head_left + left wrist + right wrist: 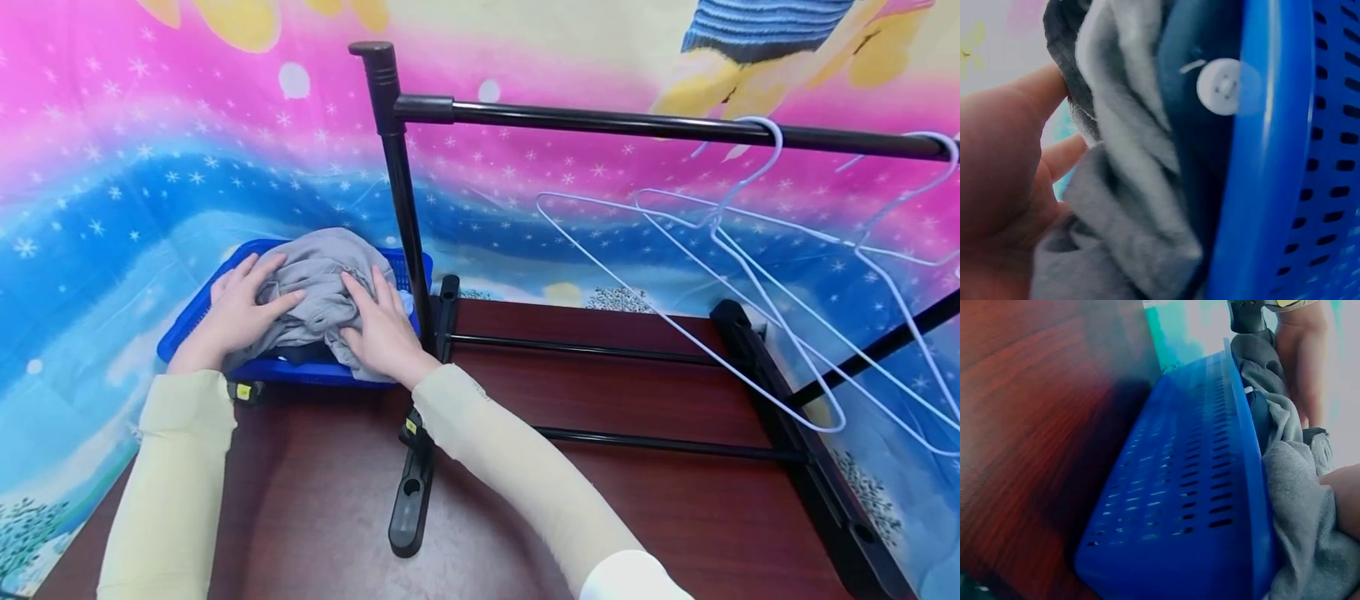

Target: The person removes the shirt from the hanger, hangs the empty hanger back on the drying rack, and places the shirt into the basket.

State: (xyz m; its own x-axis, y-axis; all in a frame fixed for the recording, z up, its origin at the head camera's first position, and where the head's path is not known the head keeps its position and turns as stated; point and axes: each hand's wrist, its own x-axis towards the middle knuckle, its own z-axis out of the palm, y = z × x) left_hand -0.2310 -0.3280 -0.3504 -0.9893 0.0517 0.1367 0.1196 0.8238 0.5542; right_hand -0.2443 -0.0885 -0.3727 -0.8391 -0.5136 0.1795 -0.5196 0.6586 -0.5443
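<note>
A crumpled grey garment (318, 260) heaps above the rim of a blue plastic basket (288, 372), left of centre in the head view. My left hand (234, 312) rests on the heap's left side, fingers spread and thumb pointing inward. On the right side, my right hand (384, 332) touches the same cloth with fingers extended. Some left fingertips are hidden behind the folds in the left wrist view. Beneath the grey cloth lies a dark blue cloth (1200, 134), and a white button (1219, 87) shows beside the basket's rim.
A black garment rack (408, 208) stands just right of the basket, its upright close to my right hand. White wire hangers (757, 325) hang from its top bar (570, 117). The dark red tabletop (322, 492) lies below, with a patterned backdrop (97, 200) behind.
</note>
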